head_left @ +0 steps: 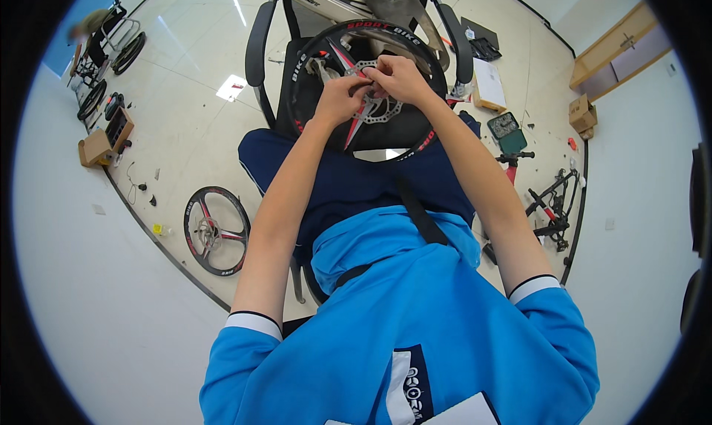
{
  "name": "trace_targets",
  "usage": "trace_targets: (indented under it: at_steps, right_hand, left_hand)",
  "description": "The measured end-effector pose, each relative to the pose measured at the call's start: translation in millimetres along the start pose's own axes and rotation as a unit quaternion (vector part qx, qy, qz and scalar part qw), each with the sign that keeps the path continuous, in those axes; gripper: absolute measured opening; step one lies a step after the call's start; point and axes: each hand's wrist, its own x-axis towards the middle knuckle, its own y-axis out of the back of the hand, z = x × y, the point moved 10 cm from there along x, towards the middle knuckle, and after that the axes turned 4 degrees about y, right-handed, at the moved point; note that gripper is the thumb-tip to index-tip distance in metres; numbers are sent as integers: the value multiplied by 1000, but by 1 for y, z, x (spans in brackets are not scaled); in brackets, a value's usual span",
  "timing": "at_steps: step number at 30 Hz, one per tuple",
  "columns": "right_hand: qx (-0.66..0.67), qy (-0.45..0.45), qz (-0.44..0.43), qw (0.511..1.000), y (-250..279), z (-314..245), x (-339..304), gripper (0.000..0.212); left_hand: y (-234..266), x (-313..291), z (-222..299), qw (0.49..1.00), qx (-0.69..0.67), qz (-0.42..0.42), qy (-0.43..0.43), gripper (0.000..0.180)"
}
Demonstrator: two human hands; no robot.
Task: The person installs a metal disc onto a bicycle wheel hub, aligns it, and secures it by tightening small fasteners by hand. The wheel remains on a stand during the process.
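A black bicycle wheel (294, 102) with red-and-black spokes lies across my lap and a black chair seat. A silver brake disc (387, 116) sits around its hub. Over the hub, my left hand (340, 101) is closed, its thumb and fingertips pinched together. My right hand (404, 81) meets it from the right, fingers also drawn together at the hub. Whatever small part lies between the fingertips is too hidden to make out. The hands cover most of the hub.
A second wheel (242, 236) leans by the left wall. Right of me are an open green tool case (507, 132), a white box (489, 86) and a black bicycle frame (555, 206). The facing chair's armrests (259, 43) flank the wheel; a pale frame part (326, 0) lies beyond it.
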Motion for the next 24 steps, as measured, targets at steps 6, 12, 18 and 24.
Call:
trace_targets:
  at_steps: [6, 12, 18, 24]
  right_hand:
    - [241, -140, 56, 959, -11, 27, -13, 25]
    - [449, -203, 112, 863, -16, 58, -25, 24]
    - [419, -187, 54, 887, -15, 48, -32, 22]
    - [11, -28, 17, 999, 6, 11, -18, 20]
  left_hand:
    - [2, -6, -5, 1000, 17, 4, 17, 20]
    - [4, -13, 0, 986, 153, 53, -38, 18]
    - [0, -17, -7, 988, 135, 68, -13, 15]
    - [-3, -17, -6, 987, 143, 73, -16, 15]
